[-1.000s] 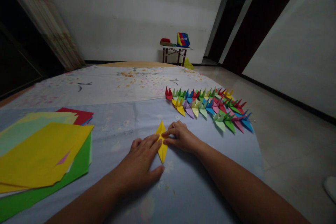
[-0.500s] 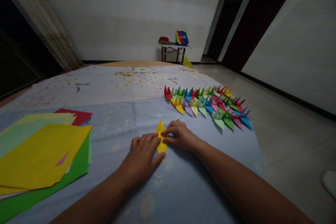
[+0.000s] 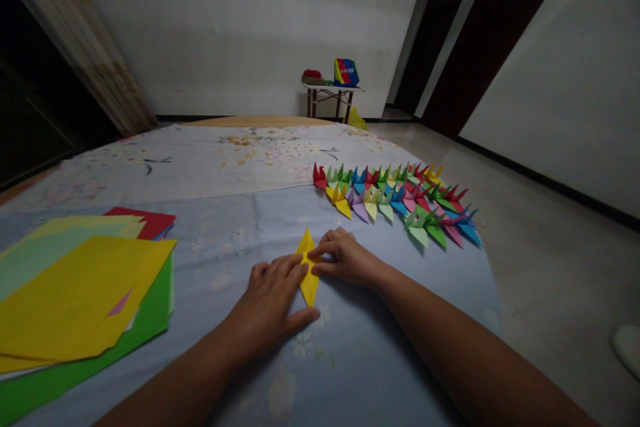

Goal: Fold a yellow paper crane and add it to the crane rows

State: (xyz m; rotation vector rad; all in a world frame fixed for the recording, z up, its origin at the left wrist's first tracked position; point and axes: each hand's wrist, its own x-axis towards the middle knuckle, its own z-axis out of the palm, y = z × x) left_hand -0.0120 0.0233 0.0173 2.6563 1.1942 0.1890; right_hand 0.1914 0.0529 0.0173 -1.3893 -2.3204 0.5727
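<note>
A yellow diamond-shaped folded paper (image 3: pixel 310 292) lies flat on the table, its points facing away from me and towards me. The fingertips of my left hand (image 3: pixel 273 290) rest on its left edge. That hand is open, with the thumb stretched out just below the paper's near tip. From the other side, my right hand (image 3: pixel 349 257) is closed in a pinch at the paper's right edge, thumb and forefinger on it. The fingers hide the middle of the paper.
Several rows of colourful paper cranes (image 3: pixel 370 202) stand at the right. A stack of coloured paper sheets (image 3: pixel 75 300) lies at the left. A flowered cloth (image 3: pixel 225 213) covers the round table. Against the far wall is a small table (image 3: pixel 333 89) with a bright bag (image 3: pixel 346 72).
My left thumb has slid off the paper's near end, towards me, so that the lower tip now shows. The right hand is almost where it was.
</note>
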